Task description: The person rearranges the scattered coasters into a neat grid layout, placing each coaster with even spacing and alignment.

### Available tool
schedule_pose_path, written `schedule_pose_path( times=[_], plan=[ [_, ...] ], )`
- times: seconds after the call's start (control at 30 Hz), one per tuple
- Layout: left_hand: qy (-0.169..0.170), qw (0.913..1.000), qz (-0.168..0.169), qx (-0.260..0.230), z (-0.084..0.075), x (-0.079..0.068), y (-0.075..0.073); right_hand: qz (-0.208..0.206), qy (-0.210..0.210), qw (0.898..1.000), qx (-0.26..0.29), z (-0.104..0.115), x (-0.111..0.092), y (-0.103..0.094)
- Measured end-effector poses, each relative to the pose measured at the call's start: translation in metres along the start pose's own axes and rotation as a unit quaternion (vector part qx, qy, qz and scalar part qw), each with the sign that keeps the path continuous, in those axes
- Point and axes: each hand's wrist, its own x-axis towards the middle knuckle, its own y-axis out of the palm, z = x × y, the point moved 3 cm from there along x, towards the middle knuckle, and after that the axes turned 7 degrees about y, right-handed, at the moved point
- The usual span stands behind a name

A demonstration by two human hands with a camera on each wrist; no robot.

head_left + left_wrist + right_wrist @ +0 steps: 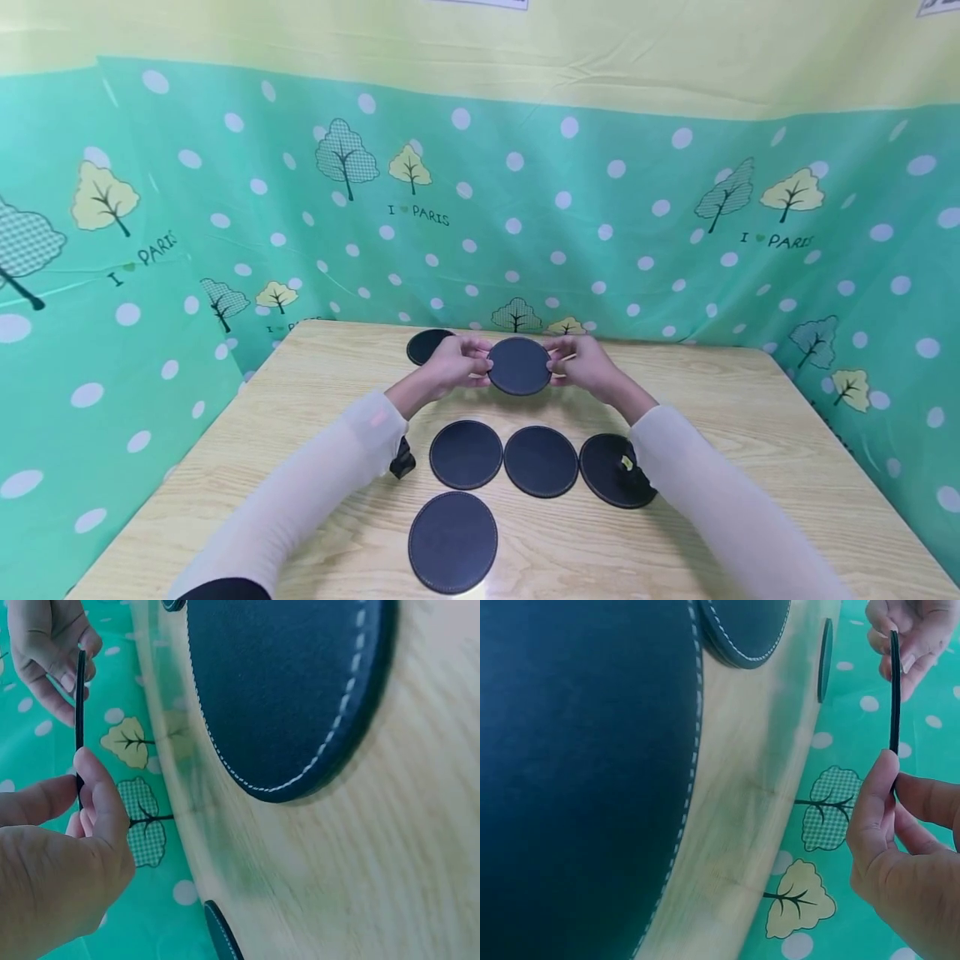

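Note:
Both hands hold one round black coaster (519,366) up above the far part of the table. My left hand (455,364) pinches its left edge between thumb and fingers, and my right hand (585,364) pinches the right edge. Seen edge-on in the left wrist view, the coaster (80,727) is a thin dark strip between the left hand (67,847) and the right hand (52,645). The right wrist view shows the same coaster (895,697) with the right hand (907,840) at its near end. Light stitching runs round the coasters' rims.
Below the hands, a left coaster (466,454), a middle coaster (541,461) and a right coaster (607,471) lie in a row on the wooden table (750,400). Another coaster (453,542) lies nearer; one more (429,345) is at the back. A polka-dot curtain (420,267) hangs behind.

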Motion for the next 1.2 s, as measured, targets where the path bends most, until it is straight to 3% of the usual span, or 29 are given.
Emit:
schedule_pose_path(
  times=[0.63,1.2],
  plan=[
    [0.016,0.9997,0.008,-0.014,0.003,-0.028,0.002,-0.008,-0.027,1.000,-0.008,0.005,-0.028,0.008],
    [0.005,0.9992,0.035,-0.020,0.009,-0.064,0.009,0.029,-0.014,0.999,-0.006,-0.004,-0.061,0.018]
  ],
)
